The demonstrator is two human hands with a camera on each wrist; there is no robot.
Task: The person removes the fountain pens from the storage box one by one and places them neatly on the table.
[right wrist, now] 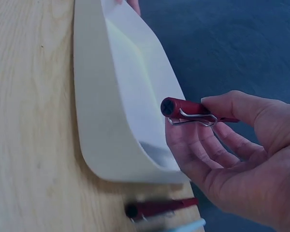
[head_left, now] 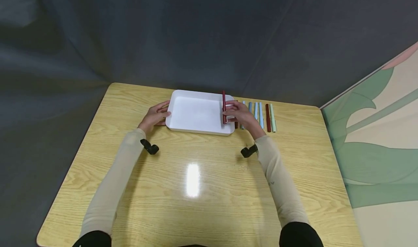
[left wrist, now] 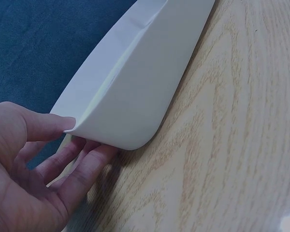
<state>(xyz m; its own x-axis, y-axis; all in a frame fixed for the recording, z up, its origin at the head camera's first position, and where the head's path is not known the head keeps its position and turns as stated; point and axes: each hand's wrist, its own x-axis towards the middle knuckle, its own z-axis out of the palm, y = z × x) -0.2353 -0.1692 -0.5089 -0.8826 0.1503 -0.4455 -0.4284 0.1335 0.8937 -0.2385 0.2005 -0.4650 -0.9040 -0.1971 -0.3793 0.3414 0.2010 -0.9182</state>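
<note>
A shallow white tray (head_left: pixel 196 112) with rounded corners lies on the wooden table. At its left end my left hand (head_left: pixel 155 115) grips it, thumb on the rim (left wrist: pixel 70 126) and fingers against the outside and lower edge. My right hand (head_left: pixel 240 112) pinches a slim dark red tube (head_left: pixel 224 109) between thumb and fingers, above the tray's right end. In the right wrist view the held tube (right wrist: pixel 186 107) shows a round dark end and a bent metal wire clip. Inside the tray I see only its bare white floor.
Right of the tray lie several slim tubes in a row: light blue ones (head_left: pixel 261 115), a dark red one (head_left: pixel 268 118) and a pale green one (head_left: pixel 273 118). Another dark red tube (right wrist: pixel 159 208) lies close to the tray's end. Dark cloth (head_left: pixel 196 40) hangs behind the table.
</note>
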